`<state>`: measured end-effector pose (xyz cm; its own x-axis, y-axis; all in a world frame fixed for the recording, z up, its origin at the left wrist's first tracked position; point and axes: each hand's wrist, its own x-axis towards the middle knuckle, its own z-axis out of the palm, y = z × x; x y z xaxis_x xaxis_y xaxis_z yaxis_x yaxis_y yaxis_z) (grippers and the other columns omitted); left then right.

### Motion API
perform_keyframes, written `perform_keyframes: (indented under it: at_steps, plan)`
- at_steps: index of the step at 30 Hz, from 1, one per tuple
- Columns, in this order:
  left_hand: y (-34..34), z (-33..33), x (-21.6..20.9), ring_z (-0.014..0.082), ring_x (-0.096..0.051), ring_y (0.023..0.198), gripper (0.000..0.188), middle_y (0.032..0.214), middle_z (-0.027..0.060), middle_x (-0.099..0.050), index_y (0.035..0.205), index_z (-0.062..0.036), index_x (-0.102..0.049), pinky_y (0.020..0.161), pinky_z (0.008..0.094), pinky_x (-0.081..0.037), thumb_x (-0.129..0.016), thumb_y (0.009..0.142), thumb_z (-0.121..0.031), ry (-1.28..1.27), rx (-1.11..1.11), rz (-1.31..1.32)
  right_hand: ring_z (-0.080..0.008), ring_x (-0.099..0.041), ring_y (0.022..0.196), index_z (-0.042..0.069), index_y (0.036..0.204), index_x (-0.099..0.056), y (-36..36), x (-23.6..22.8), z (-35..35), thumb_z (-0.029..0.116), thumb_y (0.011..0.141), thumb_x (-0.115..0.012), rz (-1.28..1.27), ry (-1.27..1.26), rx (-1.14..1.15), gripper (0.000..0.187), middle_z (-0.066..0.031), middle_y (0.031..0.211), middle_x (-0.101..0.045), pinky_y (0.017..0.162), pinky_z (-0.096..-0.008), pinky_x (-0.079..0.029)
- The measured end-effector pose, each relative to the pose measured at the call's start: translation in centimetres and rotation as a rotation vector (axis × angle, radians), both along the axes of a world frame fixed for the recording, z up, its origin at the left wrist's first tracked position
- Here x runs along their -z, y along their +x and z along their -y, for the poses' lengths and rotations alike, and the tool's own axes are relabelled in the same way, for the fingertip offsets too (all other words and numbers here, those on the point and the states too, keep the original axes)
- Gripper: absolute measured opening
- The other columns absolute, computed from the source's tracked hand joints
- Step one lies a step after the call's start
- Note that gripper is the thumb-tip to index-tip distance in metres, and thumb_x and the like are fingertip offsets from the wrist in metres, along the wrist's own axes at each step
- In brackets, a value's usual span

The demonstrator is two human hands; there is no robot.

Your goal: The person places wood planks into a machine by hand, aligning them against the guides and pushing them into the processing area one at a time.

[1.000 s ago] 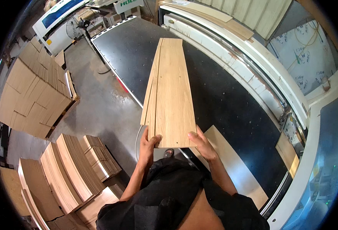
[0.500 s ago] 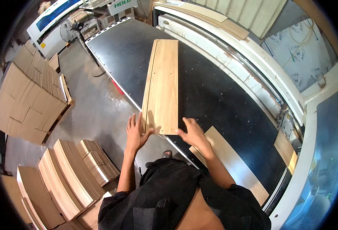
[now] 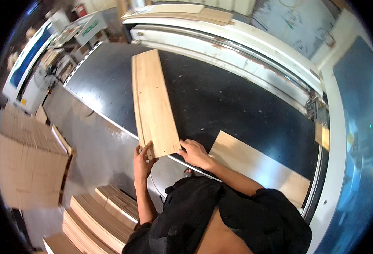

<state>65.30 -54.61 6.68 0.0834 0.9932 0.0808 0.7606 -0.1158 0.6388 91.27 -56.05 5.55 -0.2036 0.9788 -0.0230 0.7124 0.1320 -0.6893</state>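
A long light-wood board (image 3: 154, 101) lies on the black machine table, its near end jutting past the table's front edge. A groove runs along its left side, and a few small holes show in its face. My left hand (image 3: 143, 164) grips the near left corner, fingertips on the upper face by the groove. Against the near right corner, my right hand (image 3: 194, 153) presses its thumb and fingers to the edge. A second plain board (image 3: 258, 167) lies flat to the right of my right forearm.
The black table (image 3: 237, 106) extends under both boards, with a white machine beam (image 3: 220, 48) along its far side. Stacked cardboard (image 3: 32, 165) stands on the floor at left. Several stacks of wooden boards (image 3: 97, 218) sit at lower left. A blue-tinted machine cover (image 3: 360, 127) rises at right.
My hands have closed in on the board's near corners. The board now slants, its far end further left, while the whole view has also turned and shifted.
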Motion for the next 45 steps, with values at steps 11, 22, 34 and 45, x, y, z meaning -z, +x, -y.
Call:
perform_keyframes:
  at_steps: [11, 22, 34, 45]
  plan:
    - [0.4, -1.2, -0.4, 0.0328, -0.072, 0.107, 0.089, 0.133, 0.0190, -0.069, 0.147, -0.0118, -0.059, 0.091, 0.0427, -0.057, -0.091, 0.065, -0.002, 0.009, 0.108, -0.061, -0.0406, -0.063, 0.110, -0.003, 0.105, -0.067, 0.5, 2.1, -0.6, 0.032, 0.092, -0.074, -0.059, 0.076, -0.022, 0.038, -0.0221, 0.109, -0.065, 0.096, -0.0509, -0.050]
    - [0.8, -1.0, -1.0, 0.0422, -0.069, 0.105, 0.101, 0.109, 0.0248, -0.070, 0.155, -0.0230, -0.048, 0.090, 0.0479, -0.056, -0.089, 0.066, -0.002, -0.062, 0.109, -0.246, -0.0389, -0.062, 0.114, -0.005, 0.124, -0.064, 0.5, 3.7, -0.8, 0.034, 0.092, -0.074, -0.039, 0.078, -0.014, 0.052, -0.0221, 0.116, -0.067, 0.100, -0.0474, -0.049]
    - [1.1, -2.1, -1.2, 0.0380, -0.071, 0.090, 0.101, 0.110, 0.0221, -0.073, 0.156, -0.0244, -0.048, 0.083, 0.0465, -0.057, -0.090, 0.067, -0.002, -0.133, 0.060, -0.291, -0.0406, -0.066, 0.108, 0.000, 0.121, -0.065, 0.8, 3.9, -1.9, 0.036, 0.087, -0.081, -0.178, 0.002, 0.050, 0.052, -0.0227, 0.106, -0.070, 0.094, -0.0496, -0.052]
    - [0.7, -1.8, -0.5, 0.0384, -0.071, 0.105, 0.106, 0.119, 0.0216, -0.071, 0.156, -0.0306, -0.047, 0.088, 0.0465, -0.059, -0.092, 0.064, -0.003, -0.110, 0.059, -0.192, -0.0401, -0.068, 0.098, 0.001, 0.121, -0.061, 0.9, 4.8, -1.6, 0.038, 0.089, -0.078, -0.115, 0.120, 0.042, 0.052, -0.0214, 0.100, -0.070, 0.085, -0.0497, -0.054]
